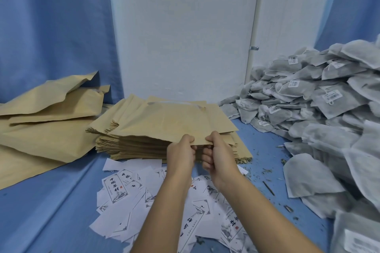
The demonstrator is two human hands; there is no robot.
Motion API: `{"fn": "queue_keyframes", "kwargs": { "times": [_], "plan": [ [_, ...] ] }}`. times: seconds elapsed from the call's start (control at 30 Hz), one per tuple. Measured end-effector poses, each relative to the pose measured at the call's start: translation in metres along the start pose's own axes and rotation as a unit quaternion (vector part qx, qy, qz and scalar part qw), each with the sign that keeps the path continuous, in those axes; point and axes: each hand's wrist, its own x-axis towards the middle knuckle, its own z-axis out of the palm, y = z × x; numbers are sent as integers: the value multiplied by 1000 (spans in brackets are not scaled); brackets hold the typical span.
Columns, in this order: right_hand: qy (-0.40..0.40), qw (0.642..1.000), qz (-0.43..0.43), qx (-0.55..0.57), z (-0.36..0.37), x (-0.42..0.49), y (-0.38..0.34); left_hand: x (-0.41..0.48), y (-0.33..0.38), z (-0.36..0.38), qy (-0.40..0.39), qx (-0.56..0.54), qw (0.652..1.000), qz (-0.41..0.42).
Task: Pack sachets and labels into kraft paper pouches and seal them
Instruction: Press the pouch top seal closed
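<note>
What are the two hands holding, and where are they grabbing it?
The left hand and the right hand both pinch the flat tan kraft paper pouch lying on top of the stack, close together on its near edge.

Blue cloth (51, 211) strewn with crumbs (265, 171) meets a white wall (185, 26).

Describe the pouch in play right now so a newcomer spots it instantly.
In front of the white wall panel lies a stack of flat kraft pouches. The top pouch is the one: it alone is lifted at its near edge, pinched by the left hand and right hand.
</note>
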Motion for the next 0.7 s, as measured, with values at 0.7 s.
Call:
{"fn": "queue_keyframes", "kwargs": {
  "times": [0.7],
  "plan": [
    [108,993,-48,27,-7,5,-3,12,-3,-13,68,-83,994,-7]
  ]
}}
